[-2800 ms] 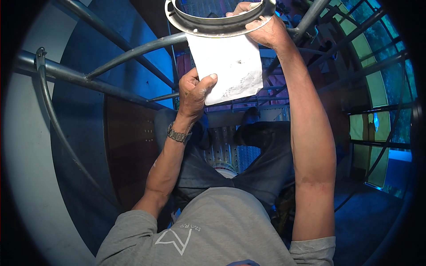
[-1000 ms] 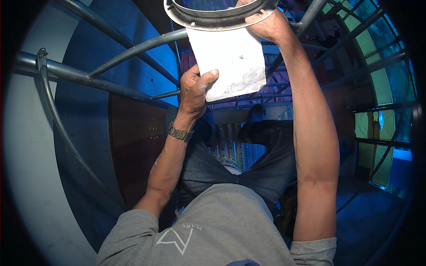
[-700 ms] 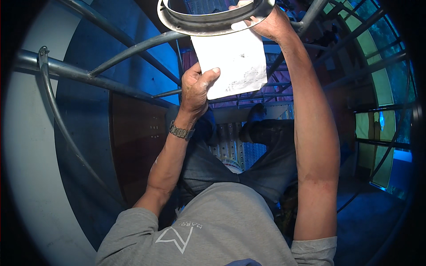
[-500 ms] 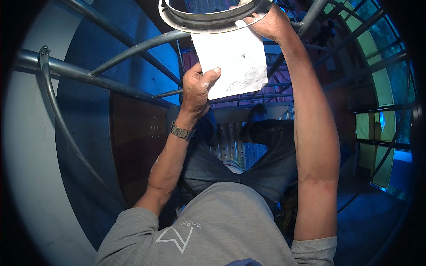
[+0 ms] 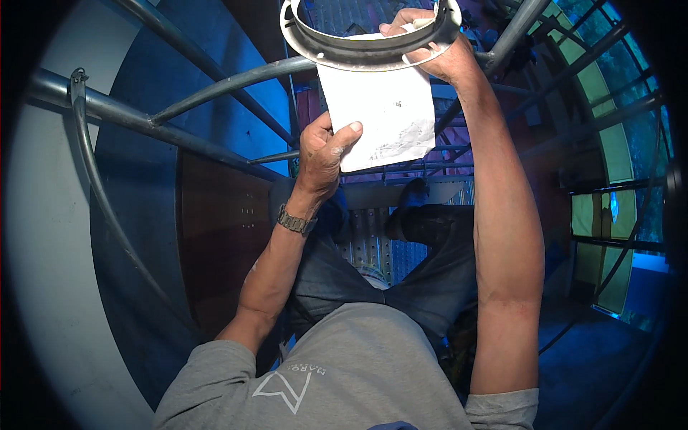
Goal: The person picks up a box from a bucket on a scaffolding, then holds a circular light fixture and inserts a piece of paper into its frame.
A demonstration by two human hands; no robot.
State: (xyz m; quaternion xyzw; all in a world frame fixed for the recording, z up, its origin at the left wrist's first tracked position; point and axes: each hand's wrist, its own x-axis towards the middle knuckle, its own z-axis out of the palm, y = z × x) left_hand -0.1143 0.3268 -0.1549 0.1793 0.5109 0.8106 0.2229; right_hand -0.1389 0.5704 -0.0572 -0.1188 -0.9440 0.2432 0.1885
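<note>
We have the dark-marked white paper sheet (image 5: 383,115) pinched in our left hand (image 5: 320,158), partly behind the grey round metal ring (image 5: 358,54) gripped by our right hand (image 5: 451,61), both taken up, neither yet set down, though whether they touch we cannot tell.

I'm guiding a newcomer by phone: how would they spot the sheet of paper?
From the grey T-shirt, look up to the left hand, which pinches the sheet of paper by its left edge, below the metal ring. White, flat and smudged, it differs from the curved ring.
</note>
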